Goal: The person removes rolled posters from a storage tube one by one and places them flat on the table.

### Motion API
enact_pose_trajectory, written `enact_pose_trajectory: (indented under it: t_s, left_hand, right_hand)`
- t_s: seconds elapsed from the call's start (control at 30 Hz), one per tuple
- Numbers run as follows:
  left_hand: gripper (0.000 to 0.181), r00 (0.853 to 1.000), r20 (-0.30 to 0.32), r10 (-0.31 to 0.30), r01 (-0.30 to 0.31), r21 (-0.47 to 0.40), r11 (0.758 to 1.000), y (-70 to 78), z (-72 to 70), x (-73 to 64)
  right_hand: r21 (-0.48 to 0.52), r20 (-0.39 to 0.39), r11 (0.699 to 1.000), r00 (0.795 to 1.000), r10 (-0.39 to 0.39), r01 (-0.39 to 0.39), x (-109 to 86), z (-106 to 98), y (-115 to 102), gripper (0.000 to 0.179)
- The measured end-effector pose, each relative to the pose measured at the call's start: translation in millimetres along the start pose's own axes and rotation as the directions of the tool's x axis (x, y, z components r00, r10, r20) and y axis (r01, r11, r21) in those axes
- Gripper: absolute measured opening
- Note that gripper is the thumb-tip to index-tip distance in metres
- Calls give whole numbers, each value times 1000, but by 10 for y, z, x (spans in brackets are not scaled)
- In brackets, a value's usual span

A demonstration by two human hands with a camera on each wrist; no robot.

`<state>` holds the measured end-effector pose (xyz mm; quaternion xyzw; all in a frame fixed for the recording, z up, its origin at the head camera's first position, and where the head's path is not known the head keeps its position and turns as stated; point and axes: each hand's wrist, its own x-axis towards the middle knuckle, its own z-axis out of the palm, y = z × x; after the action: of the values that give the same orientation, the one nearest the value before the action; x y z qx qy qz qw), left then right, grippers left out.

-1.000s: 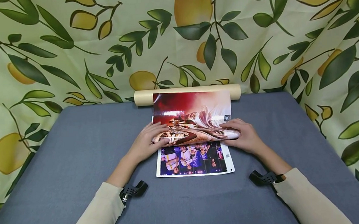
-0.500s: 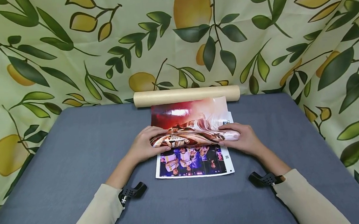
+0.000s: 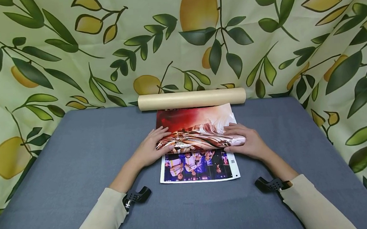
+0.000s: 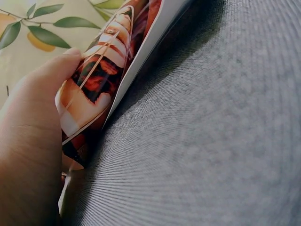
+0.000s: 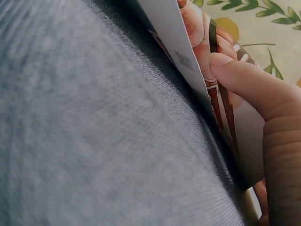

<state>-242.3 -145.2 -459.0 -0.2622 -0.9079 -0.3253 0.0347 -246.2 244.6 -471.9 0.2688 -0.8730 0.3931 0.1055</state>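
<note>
A glossy red-and-bronze poster (image 3: 193,119) lies across the middle of the table, its near part curled into a roll (image 3: 197,141). My left hand (image 3: 151,147) grips the roll's left end, fingers over the top and thumb along the near side. At the right end my right hand (image 3: 247,140) grips it the same way. Below the roll shows a white-edged sheet (image 3: 197,167) with a purple group photo, upside down from here. In the left wrist view the thumb (image 4: 56,70) lies on the printed curl; in the right wrist view the other thumb (image 5: 235,75) presses on it.
A long cream-coloured roll (image 3: 192,99) lies at the table's back edge, just behind the poster. Grey cloth covers the table (image 3: 91,140). A lemon-print curtain (image 3: 154,36) hangs behind and at the sides. Each wrist wears a black camera mount (image 3: 137,195).
The poster's far edge has come nearer and no longer covers the cream roll. Both hands have shifted slightly toward the person along with the curled part.
</note>
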Motion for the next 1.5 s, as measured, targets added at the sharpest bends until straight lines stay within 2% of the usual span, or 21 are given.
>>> enact_pose_trajectory:
  t_s: [0.13, 0.27, 0.33, 0.4, 0.5, 0.6, 0.67, 0.73, 0.8, 0.9, 0.97, 1.27, 1.5]
  left_hand:
    - [50, 1000, 2, -22, 22, -5, 1000, 4, -1, 9]
    - [45, 999, 18, -44, 44, -19, 999, -4, -2, 32]
    - [45, 998, 32, -60, 61, -30, 998, -10, -9, 39]
    - [44, 996, 47, -77, 79, -38, 996, -5, -33, 44]
    - [40, 993, 56, -104, 106, -37, 994, 0, -93, 56]
    - [38, 990, 65, -128, 128, 5, 992, 4, -165, 102]
    - [41, 986, 88, -145, 140, 57, 989, 0, -204, 148]
    - [51, 979, 122, -163, 149, 120, 981, -7, -236, 194]
    - [66, 969, 160, -186, 158, 172, 972, -23, -262, 236]
    - [82, 957, 200, -210, 167, 212, 963, -52, -293, 287]
    - [86, 951, 218, -220, 171, 222, 960, -82, -300, 317]
    - [80, 945, 216, -245, 194, 234, 953, -153, -289, 428]
    - [78, 926, 238, -294, 243, 221, 944, -142, -324, 494]
  right_hand:
    - [-33, 17, 999, 1000, 15, -14, -8, -9, 4, 53]
    - [-32, 19, 999, 1000, 1, 0, -28, -47, 3, 40]
    - [-7, 48, 1000, 999, 7, -7, -13, -83, 1, 37]
    - [23, 101, 999, 994, 44, -47, 34, -136, -6, 42]
    - [52, 195, 985, 969, 154, -167, 156, -220, -25, 53]
    - [-67, 248, 970, 937, 245, -236, 305, -266, -21, 60]
    - [-177, 257, 958, 929, 267, -226, 377, -265, 1, 64]
    - [-283, 254, 939, 929, 268, -193, 413, -247, 37, 68]
    - [-318, 250, 932, 933, 259, -173, 421, -224, 72, 69]
    - [-323, 248, 933, 938, 244, -158, 425, -199, 95, 70]
    - [-319, 250, 935, 938, 241, -155, 442, -196, 102, 71]
    - [-274, 263, 942, 927, 266, -193, 560, -226, 193, 65]
    - [-257, 277, 946, 922, 269, -199, 665, -232, 252, 65]
